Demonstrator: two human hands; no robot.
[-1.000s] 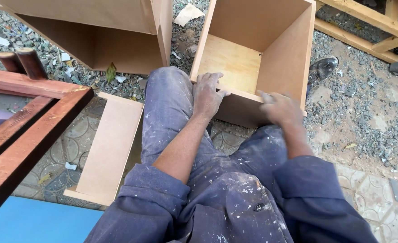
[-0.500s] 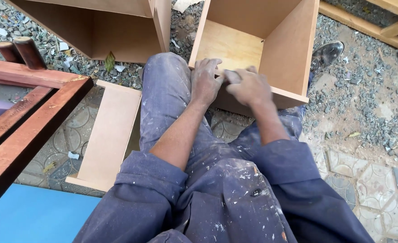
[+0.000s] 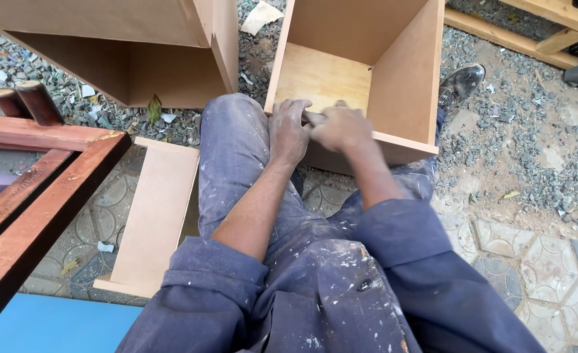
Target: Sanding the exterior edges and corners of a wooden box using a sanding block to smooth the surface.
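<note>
on gravel and patterned paving, both hands meet at the front edge of an open light-brown wooden box (image 3: 361,78).

over the near edge of the box, the left hand (image 3: 288,131) lies flat with fingers curled onto the rim, while the right hand (image 3: 341,127) is closed beside it, touching it; whether it pinches something small i cannot tell. the box rests against the knees of the paint-spattered blue work trousers (image 3: 237,150), its sides and bottom panel already joined, its top open. a loose flat light-wood board (image 3: 155,216) lies unfitted left of the leg, so assembly looks partly done, by my judgement. a second larger wooden box (image 3: 132,46) sits behind, and a red-brown wooden frame (image 3: 34,196) at far left.
</note>
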